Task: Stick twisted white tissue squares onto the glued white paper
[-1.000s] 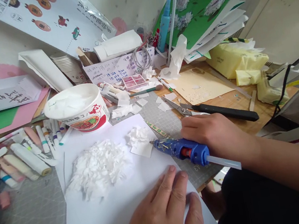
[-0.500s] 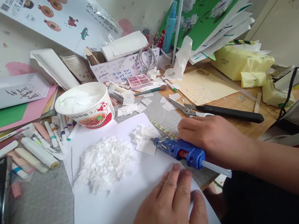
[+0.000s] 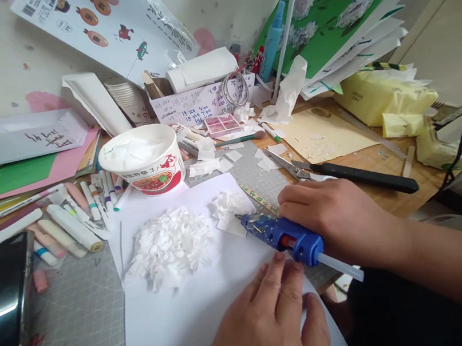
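Observation:
My right hand (image 3: 327, 210) is wrapped round the handle of a blue glue gun (image 3: 281, 232) with a clear glue stick poking out of its back end. The nozzle points left, at small white paper pieces (image 3: 230, 210). On the white paper sheet (image 3: 168, 332) lies my left hand (image 3: 273, 311), fingers stretched out and holding nothing, its fingertips close to the gun's body. A round heap of crumpled white paper petals (image 3: 172, 245) sits on the same sheet, left of the nozzle.
A paper bowl (image 3: 147, 165) of white paper pieces stands behind the petals. Scissors (image 3: 288, 164) and a black-handled knife (image 3: 362, 176) lie at the right. Several markers (image 3: 74, 225) and a black phone (image 3: 2, 299) fill the left. A yellow tissue pack (image 3: 385, 98) is farther back.
The whole view has shifted slightly, so things appear a little farther right. Both hands and the glue gun keep nearly the same places over the sheet.

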Motion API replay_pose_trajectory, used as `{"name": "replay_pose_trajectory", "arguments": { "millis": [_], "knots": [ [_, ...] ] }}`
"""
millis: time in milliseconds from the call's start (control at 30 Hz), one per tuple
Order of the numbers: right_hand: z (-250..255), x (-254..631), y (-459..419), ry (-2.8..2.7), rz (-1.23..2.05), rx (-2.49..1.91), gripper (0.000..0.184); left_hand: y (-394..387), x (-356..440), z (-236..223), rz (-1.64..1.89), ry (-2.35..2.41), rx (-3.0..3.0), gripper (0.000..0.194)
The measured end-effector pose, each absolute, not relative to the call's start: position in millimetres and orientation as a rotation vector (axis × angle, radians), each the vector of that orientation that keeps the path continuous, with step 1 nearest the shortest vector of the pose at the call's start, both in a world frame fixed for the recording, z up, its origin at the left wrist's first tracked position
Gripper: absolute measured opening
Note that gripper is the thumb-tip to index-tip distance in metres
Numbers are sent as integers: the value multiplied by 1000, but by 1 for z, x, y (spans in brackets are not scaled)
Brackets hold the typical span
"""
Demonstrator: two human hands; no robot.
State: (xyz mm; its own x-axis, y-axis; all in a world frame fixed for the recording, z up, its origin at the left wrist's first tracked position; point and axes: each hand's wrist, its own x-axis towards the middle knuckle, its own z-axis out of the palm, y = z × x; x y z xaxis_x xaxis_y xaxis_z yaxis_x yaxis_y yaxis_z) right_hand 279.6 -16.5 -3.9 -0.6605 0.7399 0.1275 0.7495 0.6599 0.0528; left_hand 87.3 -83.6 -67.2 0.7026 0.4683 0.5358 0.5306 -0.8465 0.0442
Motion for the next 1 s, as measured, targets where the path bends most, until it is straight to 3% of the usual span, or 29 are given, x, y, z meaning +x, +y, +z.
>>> {"name": "replay_pose_trajectory", "arguments": {
  "millis": [200, 833, 1000],
  "knots": [
    [-4, 278, -13, -2772, -281, -1218, 18, -83, 90, -67, -843, -860, -2784, 22],
    [-6, 286, -14, -2746, -118, -1285, 22, -83, 87, -73, -851, -813, -2776, 22],
    [-6, 288, -15, -2733, -221, -1257, 24, -82, 87, -72, -863, -811, -2776, 21]
  ]
}}
